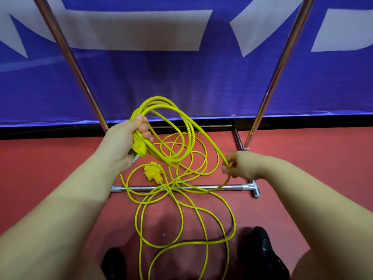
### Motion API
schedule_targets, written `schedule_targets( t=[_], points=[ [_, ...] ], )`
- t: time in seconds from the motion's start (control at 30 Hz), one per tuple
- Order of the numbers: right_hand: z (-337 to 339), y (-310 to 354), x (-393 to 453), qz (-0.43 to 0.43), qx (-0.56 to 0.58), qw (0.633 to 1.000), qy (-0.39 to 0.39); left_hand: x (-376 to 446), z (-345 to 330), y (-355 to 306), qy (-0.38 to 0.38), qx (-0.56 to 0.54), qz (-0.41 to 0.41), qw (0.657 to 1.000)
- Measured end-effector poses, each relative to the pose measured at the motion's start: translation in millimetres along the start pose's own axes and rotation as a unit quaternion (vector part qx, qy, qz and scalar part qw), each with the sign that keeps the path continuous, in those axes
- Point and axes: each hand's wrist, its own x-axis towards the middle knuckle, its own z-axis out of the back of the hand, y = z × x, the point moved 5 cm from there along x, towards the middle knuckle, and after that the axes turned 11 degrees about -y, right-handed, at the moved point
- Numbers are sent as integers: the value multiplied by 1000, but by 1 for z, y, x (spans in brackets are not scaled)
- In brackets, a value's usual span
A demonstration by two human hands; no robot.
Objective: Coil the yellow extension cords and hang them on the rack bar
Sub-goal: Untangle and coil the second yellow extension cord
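Left hand (125, 138) grips the coiled yellow cord (171, 126); right hand (236, 164) pinches a strand.

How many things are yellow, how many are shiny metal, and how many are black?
Yellow: 3, the cord, plug and socket
Shiny metal: 3, two poles and a floor bar
Black: 2, shoes
Total: 8

The cord (182, 126) is showing bright yellow, the floor (60, 158) dull red, the banner (161, 81) blue with white shapes, the rack poles (282, 63) shining chrome, the shoes (264, 251) black.
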Motion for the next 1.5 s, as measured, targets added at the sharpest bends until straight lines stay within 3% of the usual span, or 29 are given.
schedule_targets(
  t=[0.1, 0.2, 0.3, 0.43, 0.53, 0.67, 0.8, 0.87, 0.9, 1.0, 1.07, 1.17, 1.37, 1.5],
  points=[
    [13, 15, 2, 30, 98, 993, -64, 2, 2, 1, -6, 1, -7, 1000],
    [24, 33, -3, 20, 261, 960, -102, 0, 0, 8, 20, 86, -15, 996],
    [24, 50, -11, -33, 450, 890, -67, -10, -9, 19, 47, 198, -31, 979],
    [29, 61, -15, -90, 613, 784, -37, -21, -24, 33, 131, 268, -26, 954],
    [28, 61, -13, -120, 667, 733, -53, -28, -31, 41, 179, 346, -35, 920],
    [27, 57, -6, -148, 716, 677, -83, -32, -33, 49, 203, 326, 6, 923],
    [33, 55, -3, -139, 742, 649, -97, -31, -32, 48, 190, 322, 7, 928],
    [35, 60, -4, -101, 729, 672, -81, -28, -31, 46, 152, 291, 4, 944],
    [32, 63, -5, -83, 690, 716, -71, -26, -30, 45, 131, 273, 2, 953],
    [11, 73, -7, -2, 419, 906, -62, -19, -25, 41, 63, 194, 24, 979],
    [-4, 82, -9, 61, 284, 956, -47, -14, -21, 39, 25, 141, 45, 989],
    [-10, 85, -7, 96, 254, 961, -53, -10, -18, 37, 1, 91, 63, 994],
    [0, 85, -7, 151, 181, 952, -197, -5, -13, 30, -26, 70, 42, 996],
    [27, 65, -6, 63, 303, 896, -319, 4, 0, 26, -45, 116, 17, 992]
  ],
)
